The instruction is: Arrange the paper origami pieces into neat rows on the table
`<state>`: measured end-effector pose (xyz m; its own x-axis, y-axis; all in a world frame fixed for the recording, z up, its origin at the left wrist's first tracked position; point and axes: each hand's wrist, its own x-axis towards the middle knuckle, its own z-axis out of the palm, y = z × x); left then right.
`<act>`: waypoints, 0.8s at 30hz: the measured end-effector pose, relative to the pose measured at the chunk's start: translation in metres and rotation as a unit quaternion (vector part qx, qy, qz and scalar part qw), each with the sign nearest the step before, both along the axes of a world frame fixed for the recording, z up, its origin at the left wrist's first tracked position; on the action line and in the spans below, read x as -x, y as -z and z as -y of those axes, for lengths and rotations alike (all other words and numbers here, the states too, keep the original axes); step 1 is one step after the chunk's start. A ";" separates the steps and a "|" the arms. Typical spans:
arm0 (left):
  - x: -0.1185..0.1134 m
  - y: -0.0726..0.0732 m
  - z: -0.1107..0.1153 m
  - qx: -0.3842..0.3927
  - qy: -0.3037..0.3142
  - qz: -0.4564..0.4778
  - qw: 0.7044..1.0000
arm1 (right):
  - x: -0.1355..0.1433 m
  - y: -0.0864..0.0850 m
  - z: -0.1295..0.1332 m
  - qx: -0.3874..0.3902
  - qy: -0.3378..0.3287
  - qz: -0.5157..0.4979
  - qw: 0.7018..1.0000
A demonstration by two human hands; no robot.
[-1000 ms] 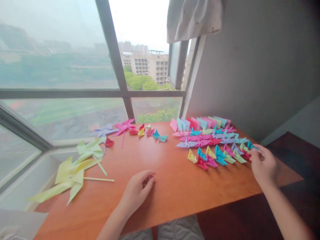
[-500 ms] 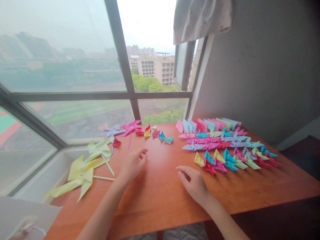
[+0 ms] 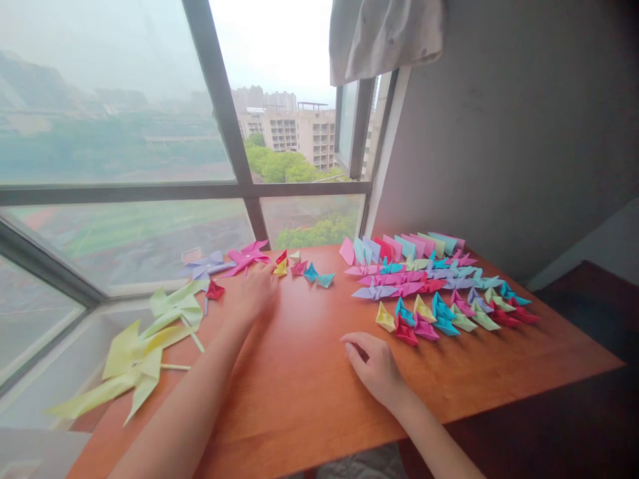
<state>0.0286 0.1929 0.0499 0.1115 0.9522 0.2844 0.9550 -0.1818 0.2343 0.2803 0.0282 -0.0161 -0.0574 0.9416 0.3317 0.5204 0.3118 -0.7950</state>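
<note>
My left hand (image 3: 256,291) reaches across the table to the small folded paper boats near the window. Its fingertips are hidden behind the back of the hand, right beside a yellow paper boat (image 3: 280,267). Close by lie a pink boat (image 3: 299,267), a blue boat (image 3: 311,273) and a teal boat (image 3: 326,280). A pink pinwheel (image 3: 248,257) is just beyond this hand. My right hand (image 3: 373,367) rests on the tabletop, loosely curled and holding nothing, with a gap between thumb and forefinger. A yellow boat (image 3: 385,318) and a red boat (image 3: 406,330) sit beyond it.
On the right, paper boats, folded cranes (image 3: 377,291) and a row of coloured paper pieces (image 3: 407,247) stand in lines. A yellow pinwheel (image 3: 134,366), a green pinwheel (image 3: 174,307) and a red boat (image 3: 214,290) lie left. A window (image 3: 279,191) borders the table (image 3: 299,379).
My left hand has moved forward to the small boats near the window and now covers a red one. My right hand stays on the table. The whole view has shifted slightly.
</note>
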 end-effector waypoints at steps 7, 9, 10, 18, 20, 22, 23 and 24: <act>0.003 0.011 -0.006 -0.012 0.021 0.015 1.000 | 0.000 -0.001 0.000 -0.014 0.009 0.007 1.000; 0.007 0.014 -0.005 -0.021 0.032 0.030 0.999 | 0.000 -0.001 0.000 -0.015 0.009 0.011 1.000; 0.009 0.016 -0.004 -0.026 0.038 0.039 0.998 | 0.000 -0.001 0.000 -0.014 0.010 0.013 1.000; 0.032 0.021 0.014 -0.043 0.078 0.151 0.984 | 0.000 -0.002 0.001 -0.003 0.004 0.021 1.000; 0.033 0.019 0.022 -0.033 0.096 0.182 0.978 | 0.000 -0.001 0.001 -0.005 0.003 0.024 1.000; 0.028 0.014 0.033 -0.011 0.123 0.206 0.971 | 0.000 0.000 0.002 -0.009 0.003 0.029 1.000; 0.024 0.012 0.040 0.003 0.141 0.216 0.966 | 0.000 0.001 0.002 -0.011 0.004 0.033 0.999; 0.019 0.010 0.048 0.018 0.160 0.224 0.961 | 0.001 0.002 0.002 -0.011 0.006 0.036 0.999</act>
